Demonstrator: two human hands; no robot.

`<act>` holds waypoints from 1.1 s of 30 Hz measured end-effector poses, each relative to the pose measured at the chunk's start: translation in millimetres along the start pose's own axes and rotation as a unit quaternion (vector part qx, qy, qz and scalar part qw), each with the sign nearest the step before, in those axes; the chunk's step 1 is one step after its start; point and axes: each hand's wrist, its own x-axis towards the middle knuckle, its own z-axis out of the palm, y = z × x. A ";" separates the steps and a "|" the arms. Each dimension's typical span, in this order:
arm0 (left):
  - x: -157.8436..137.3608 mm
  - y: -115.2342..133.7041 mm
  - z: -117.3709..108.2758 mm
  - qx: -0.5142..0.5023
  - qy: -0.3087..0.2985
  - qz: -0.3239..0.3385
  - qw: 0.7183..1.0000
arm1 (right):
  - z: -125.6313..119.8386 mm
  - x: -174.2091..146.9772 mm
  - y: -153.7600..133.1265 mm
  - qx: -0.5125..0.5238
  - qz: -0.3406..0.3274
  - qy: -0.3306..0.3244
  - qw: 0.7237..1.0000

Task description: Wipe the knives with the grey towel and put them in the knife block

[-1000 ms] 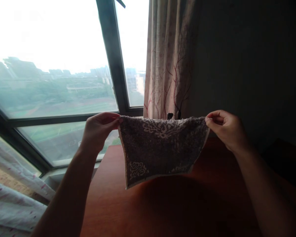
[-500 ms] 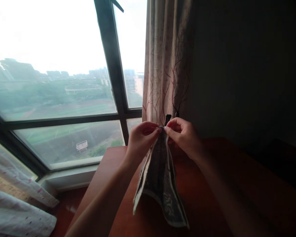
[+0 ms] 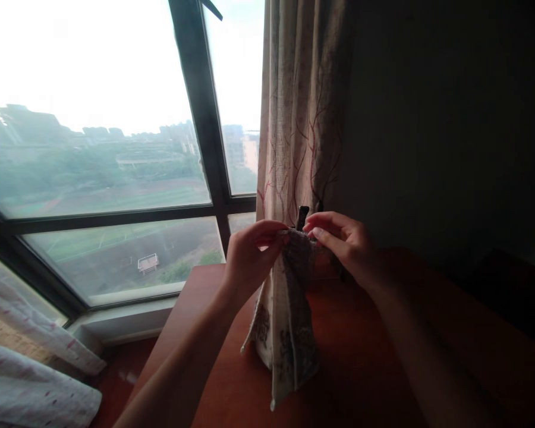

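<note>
Together, left hand (image 3: pixel 249 252), right hand (image 3: pixel 345 244) pinch folded towel (image 3: pixel 288 321) top.

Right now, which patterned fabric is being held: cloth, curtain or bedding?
The cloth, pinched at its top by both hands above the table.

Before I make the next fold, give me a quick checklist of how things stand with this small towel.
1. Left hand pinches the towel's top edge: ok.
2. Right hand touches the same top edge: ok; how firmly it grips, cannot tell.
3. Top corners brought together: ok.
4. Lower edges aligned: not ok, they hang uneven.
5. Towel's bottom clear of the wooden table: cannot tell.
6. Curtain apart from the towel: cannot tell.
</note>
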 end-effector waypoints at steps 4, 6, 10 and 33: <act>6.1 6.8 -9.9 -0.032 0.008 -0.022 0.999 | -17.7 3.0 21.7 -0.069 -0.059 -0.074 0.993; 8.4 9.3 -14.5 -0.037 0.010 -0.025 0.999 | -21.5 2.7 30.1 -0.093 -0.063 -0.135 0.984; 12.2 10.3 -23.6 -0.039 0.030 -0.019 0.999 | -24.1 1.0 33.6 -0.175 -0.070 -0.227 0.955; 21.0 -14.8 -17.3 -0.055 0.021 0.009 0.998 | -59.0 4.7 -14.2 -0.205 -0.089 -0.001 0.975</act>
